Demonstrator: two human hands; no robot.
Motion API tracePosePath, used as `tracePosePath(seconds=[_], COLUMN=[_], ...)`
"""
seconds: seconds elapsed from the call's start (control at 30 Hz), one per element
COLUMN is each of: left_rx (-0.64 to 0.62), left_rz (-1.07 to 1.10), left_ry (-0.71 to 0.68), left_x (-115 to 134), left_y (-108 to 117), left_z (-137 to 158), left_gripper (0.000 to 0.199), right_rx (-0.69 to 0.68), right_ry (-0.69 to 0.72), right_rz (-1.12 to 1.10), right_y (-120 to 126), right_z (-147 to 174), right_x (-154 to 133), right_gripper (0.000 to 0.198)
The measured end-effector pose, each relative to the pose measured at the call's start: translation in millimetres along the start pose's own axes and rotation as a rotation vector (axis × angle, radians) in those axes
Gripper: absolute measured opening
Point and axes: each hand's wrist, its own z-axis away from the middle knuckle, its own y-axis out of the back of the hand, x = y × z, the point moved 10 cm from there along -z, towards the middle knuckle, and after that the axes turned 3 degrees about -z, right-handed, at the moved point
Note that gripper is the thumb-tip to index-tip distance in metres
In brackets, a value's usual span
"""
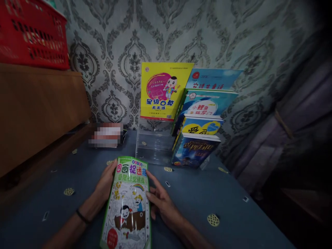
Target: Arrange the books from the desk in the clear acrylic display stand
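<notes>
A green-bordered picture book (129, 204), its cover drawn with cartoon figures and a rainbow, is held upright-leaning between my hands. My left hand (105, 181) grips its left edge, with the fingers mostly hidden behind the cover. On the right edge, my right hand (162, 200) holds the book with thumb and index finger showing. Beyond it stands a clear tiered book rack (153, 140). A yellow workbook (166, 91) rests at the rack's top left. Down its right side stand several books, the lowest a dark blue book (195, 150).
A blurred-out stack (107, 135) lies left of the rack. A wooden cabinet (38, 114) carrying a red plastic basket (38, 38) borders the left side. The blue patterned cloth (192, 197) covers the surface. A tied curtain (282, 114) hangs at the right, and patterned wallpaper backs everything.
</notes>
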Motion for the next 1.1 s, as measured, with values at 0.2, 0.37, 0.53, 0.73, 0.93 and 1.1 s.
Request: tracePosePath(seconds=[0.2,0.37,0.53,0.73,0.93,1.1], left_rx=[0.142,0.137,0.029,-0.138,-0.287,-0.339], left_rz=[-0.262,-0.409,-0.518,-0.719,-0.935,-1.297], left_ry=[-0.348,-0.604,-0.523,-0.450,-0.227,-0.124], left_x=[61,82,52,38,30,35], left_y=[-21,-27,-21,-20,-6,12], left_z=[12,29,31,41,53,64], left_gripper=[0.071,0.073,0.068,0.056,0.059,0.055], right_rx=[0.057,0.138,0.195,0.190,0.211,0.203], right_ry=[0.313,0.563,0.529,0.440,0.395,0.386], right_rz=[0.288,0.566,0.536,0.383,0.488,0.565], right_y=[-9,-8,6,8,14,13], right_z=[7,29,40,39,36,36], right_x=[-79,-102,-79,-69,-61,-65], right_gripper=[0.070,0.052,0.059,0.075,0.050,0.044])
